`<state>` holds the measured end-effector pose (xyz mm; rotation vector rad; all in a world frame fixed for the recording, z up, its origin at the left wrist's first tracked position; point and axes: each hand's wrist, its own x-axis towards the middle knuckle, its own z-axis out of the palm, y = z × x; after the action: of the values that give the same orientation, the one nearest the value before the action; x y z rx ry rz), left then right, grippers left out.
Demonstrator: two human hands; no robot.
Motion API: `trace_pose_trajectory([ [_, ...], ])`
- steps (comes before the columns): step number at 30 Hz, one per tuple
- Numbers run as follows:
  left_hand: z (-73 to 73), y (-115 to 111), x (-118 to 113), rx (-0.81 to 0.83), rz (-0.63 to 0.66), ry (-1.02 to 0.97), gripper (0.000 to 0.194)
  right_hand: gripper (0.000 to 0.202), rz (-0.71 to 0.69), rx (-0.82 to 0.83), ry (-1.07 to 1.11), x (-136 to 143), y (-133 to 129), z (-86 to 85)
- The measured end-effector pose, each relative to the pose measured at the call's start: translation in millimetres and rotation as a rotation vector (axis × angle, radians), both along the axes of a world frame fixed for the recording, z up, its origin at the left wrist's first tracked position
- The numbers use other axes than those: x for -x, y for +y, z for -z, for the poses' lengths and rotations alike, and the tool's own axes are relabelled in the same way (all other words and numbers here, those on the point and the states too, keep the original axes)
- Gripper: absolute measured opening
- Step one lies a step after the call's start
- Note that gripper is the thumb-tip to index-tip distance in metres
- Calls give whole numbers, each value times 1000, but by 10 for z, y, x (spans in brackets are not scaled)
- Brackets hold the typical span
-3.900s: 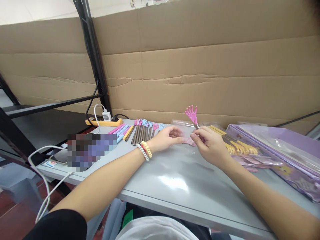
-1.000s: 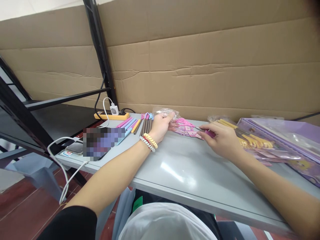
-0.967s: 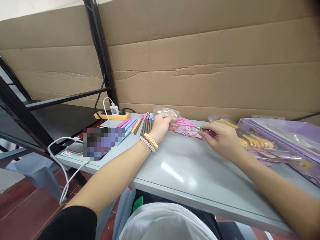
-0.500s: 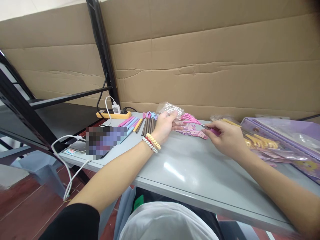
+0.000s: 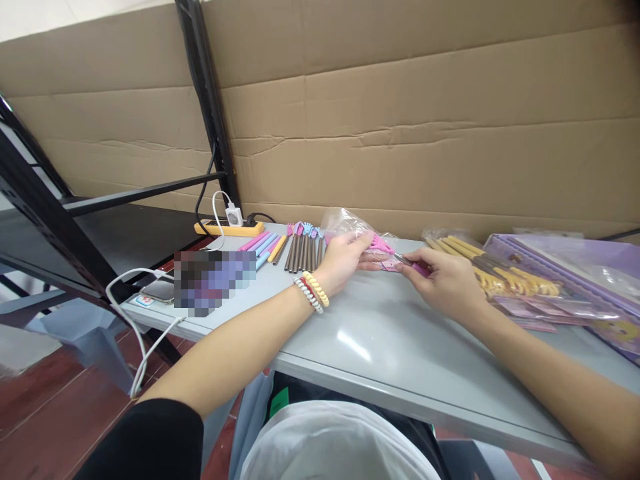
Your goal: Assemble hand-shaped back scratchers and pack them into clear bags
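My left hand (image 5: 350,257) is closed on a clear plastic bag (image 5: 345,220), whose crinkled film rises behind the fingers. A pink hand-shaped piece (image 5: 381,244) with a thin metal shaft lies between my two hands. My right hand (image 5: 443,273) pinches the pink handle (image 5: 421,268) at the other end of that shaft. Under the left fingers, a pink printed card (image 5: 389,265) is partly covered. Several brown sticks with small pink and blue hand-shaped tops (image 5: 303,250) lie in a row left of my left hand.
Pink, blue and yellow tubes (image 5: 263,245), a yellow power strip (image 5: 235,229) and a pixelated object (image 5: 213,280) are on the left. Bagged yellow hand-shaped items (image 5: 520,280) and a purple case (image 5: 560,257) are on the right. Cardboard (image 5: 400,133) stands behind the grey table (image 5: 400,347).
My left hand has shifted slightly right, nearer my right hand, and the bag now covers more of the pink hand-shaped piece. More of the bagged yellow items shows beyond my right hand.
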<state>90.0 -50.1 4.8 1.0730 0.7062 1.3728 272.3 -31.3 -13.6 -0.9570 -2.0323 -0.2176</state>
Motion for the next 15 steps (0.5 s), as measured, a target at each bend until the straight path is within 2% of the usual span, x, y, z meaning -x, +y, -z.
trace_pose_trajectory([
  [8, -3, -13, -32, -22, 68, 61, 22, 19, -29, 7, -27, 96, -71, 17],
  [10, -40, -4, -7, -44, 29, 54, 24, 21, -40, 53, -39, 94, -86, -10],
  [15, -148, 83, 185, -96, -182, -77, 27, 25, -126, 181, -154, 7, -44, -72],
])
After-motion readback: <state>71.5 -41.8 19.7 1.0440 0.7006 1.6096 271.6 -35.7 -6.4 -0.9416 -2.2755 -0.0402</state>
